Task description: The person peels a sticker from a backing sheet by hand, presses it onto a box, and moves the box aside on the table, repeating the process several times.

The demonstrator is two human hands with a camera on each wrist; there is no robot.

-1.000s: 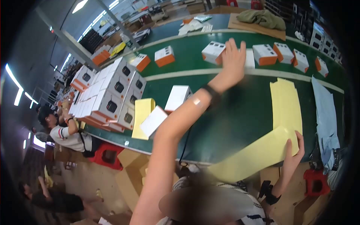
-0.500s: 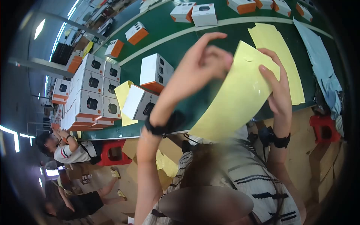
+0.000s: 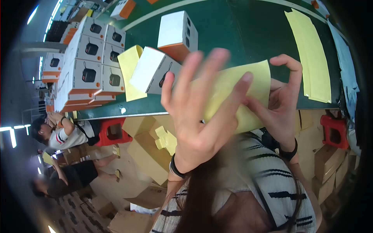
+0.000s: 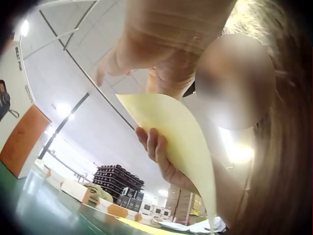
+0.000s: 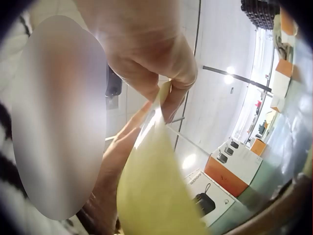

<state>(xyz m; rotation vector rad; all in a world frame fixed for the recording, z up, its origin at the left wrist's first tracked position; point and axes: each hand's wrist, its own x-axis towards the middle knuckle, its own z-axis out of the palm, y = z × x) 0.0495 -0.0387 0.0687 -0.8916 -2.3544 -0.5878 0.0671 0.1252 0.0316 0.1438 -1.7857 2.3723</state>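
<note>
A curved yellow sheet point(image 3: 260, 79) hangs in front of the chest, over the near table edge. My right hand point(image 3: 281, 103) pinches it by one edge between thumb and fingers, as the right wrist view shows. Blurred, my left hand point(image 3: 200, 120) is spread over the sheet's other side, its fingers extended and overlapping the paper in the head view. Just beyond the left hand, a white box point(image 3: 149, 70) with a black speaker picture leans at a tilt against another yellow sheet point(image 3: 129, 62). Behind it a white and orange box point(image 3: 173, 29) stands upright.
Stacked speaker boxes point(image 3: 87, 48) fill the table's left side. Several flat yellow sheets point(image 3: 312, 58) lie at right, beside a blue-grey plastic bag point(image 3: 345, 58). Below the edge are an open carton point(image 3: 143, 143) and red stools point(image 3: 334, 130). Two people are at left.
My left hand has come back from a box on the far belt to the yellow sheet. My right hand has lifted and turned the sheet. One box has shifted nearer the far boxes.
</note>
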